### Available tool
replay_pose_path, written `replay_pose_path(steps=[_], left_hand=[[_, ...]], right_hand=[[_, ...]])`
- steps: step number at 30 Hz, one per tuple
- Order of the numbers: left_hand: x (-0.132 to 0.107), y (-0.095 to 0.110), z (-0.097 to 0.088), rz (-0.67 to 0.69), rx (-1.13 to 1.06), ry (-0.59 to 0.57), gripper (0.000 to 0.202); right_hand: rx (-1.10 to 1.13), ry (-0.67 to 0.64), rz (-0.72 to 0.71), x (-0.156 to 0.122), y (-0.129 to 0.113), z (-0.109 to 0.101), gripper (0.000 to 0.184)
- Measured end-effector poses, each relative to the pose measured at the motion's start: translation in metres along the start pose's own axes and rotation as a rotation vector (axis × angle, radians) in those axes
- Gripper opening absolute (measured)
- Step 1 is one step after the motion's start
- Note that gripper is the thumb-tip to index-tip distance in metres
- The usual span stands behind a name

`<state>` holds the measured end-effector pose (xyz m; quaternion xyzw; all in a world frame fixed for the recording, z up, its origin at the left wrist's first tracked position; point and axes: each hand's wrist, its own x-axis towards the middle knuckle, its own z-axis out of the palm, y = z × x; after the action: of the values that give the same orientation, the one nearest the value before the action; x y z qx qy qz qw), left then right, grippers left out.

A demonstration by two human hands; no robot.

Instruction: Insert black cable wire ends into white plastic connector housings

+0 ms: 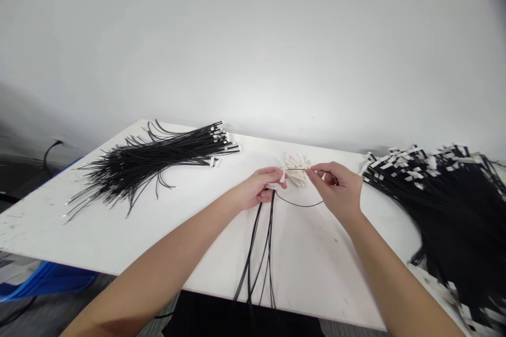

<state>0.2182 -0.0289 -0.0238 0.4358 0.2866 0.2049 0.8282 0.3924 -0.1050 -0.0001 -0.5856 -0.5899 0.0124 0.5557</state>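
My left hand (264,185) is closed around small white pieces (282,175), with several black wires (253,247) hanging below it over the table's front edge. My right hand (336,187) pinches a thin black wire (295,169), drawn straight between the two hands. A loop of black wire (302,206) sags beneath, from the left hand toward the right. Just behind the hands lies a small heap of white strip-like pieces (294,160). Fingers partly cover the white pieces in my left hand, so how the wire joins them cannot be made out.
On the left of the white table (158,237) lies a bundle of black wires (150,158) with white ends. A larger pile of black wires (446,205) with white tabs covers the right side. Behind stands a wall (253,52). A blue container (55,280) is below at left.
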Motion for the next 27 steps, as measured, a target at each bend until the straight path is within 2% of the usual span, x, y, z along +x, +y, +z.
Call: replay_pose_path(steps=[7,14,19,27], left_hand=[[-0.0010,0.0008,0.0012,0.000,0.027,-0.003,0.031],[-0.0024,0.0016,0.0023,0.005,0.065,-0.016,0.032],[-0.0032,0.0014,0.0011,0.013,0.095,-0.058,0.030],[-0.0017,-0.0004,-0.0005,-0.003,0.086,-0.060,0.029]], right_hand=[[0.018,-0.032,-0.008,0.0005,0.0012,0.0009,0.012],[0.055,-0.090,0.047,-0.0002,0.0082,0.0020,0.014],[0.043,-0.128,0.030,-0.0009,0.0070,0.0023,0.013],[0.030,-0.168,0.017,-0.0023,0.0054,0.0034,0.010]])
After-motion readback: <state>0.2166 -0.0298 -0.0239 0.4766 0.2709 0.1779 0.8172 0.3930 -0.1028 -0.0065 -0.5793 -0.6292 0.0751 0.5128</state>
